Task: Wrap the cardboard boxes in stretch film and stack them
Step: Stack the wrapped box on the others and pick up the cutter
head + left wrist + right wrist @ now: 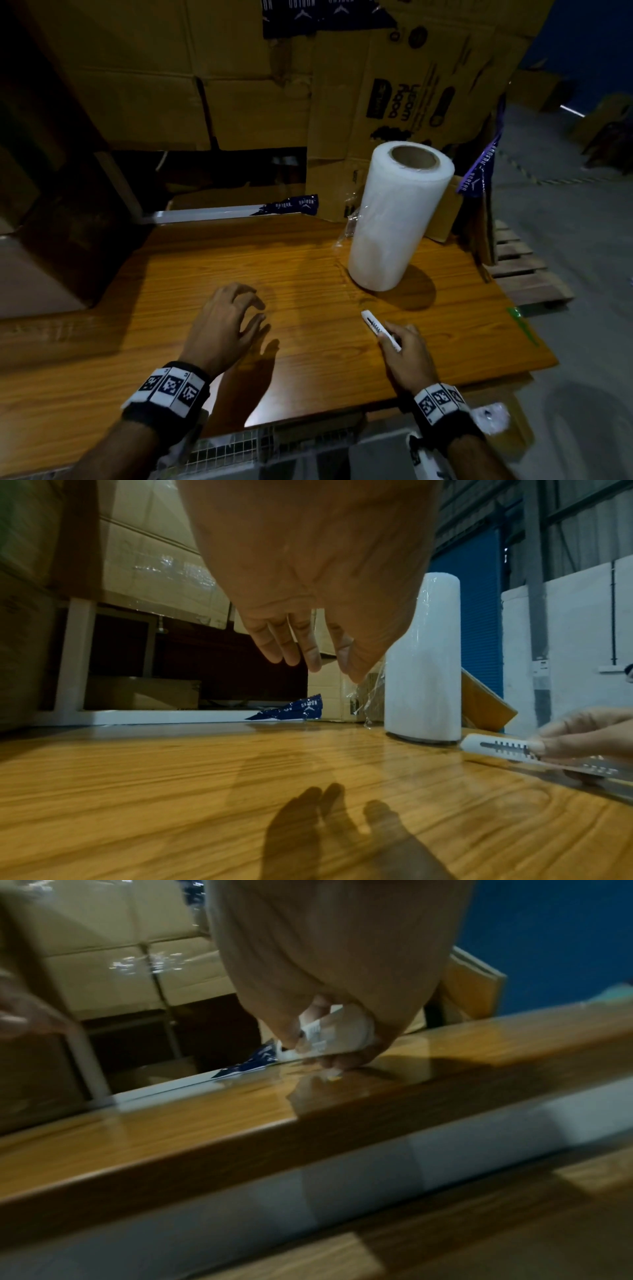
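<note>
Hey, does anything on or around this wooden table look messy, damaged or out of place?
A torn strip of dark blue printed tape lies crumpled at the wooden table's far edge. Loose clear film trails off the upright white stretch film roll. The stacked cardboard boxes behind look torn and dented.

Dim warehouse, low light. Glossy wood-grain table (239,260) in foreground, white metal frame (73,656) behind it. Grey concrete floor (582,274) at right with wooden pallet (524,270) beside table. Blue roller shutter (479,601) and white wall (582,631) further right
</note>
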A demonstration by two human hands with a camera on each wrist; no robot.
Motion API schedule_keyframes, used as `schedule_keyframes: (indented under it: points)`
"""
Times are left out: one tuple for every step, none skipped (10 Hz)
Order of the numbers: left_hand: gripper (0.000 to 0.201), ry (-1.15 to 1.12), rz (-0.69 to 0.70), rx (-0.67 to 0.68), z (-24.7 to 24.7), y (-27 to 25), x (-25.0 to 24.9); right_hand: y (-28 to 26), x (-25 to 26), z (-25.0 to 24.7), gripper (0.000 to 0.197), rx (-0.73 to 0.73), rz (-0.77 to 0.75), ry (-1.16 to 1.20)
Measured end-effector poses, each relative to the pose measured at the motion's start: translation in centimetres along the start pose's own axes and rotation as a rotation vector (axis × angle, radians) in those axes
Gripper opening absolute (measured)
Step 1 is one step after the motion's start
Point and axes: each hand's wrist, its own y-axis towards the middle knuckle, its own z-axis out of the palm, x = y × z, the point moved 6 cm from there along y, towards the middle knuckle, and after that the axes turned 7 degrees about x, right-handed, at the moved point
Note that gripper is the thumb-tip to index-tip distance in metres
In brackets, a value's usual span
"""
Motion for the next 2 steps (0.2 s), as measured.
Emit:
schedule_keyframes:
  points:
    - [0.033,0.008,-0.001,-0.019,-0.3,-0.2,-0.2,0.3,-0.2,-0.6,0.037,-0.035,-0.028,-0.256]
    - [0.047,0.039,0.064,-0.15,-2.5,0.2,-1.4,0.6,4.4,-2.0,0.025,-0.156,-0.253,-0.303]
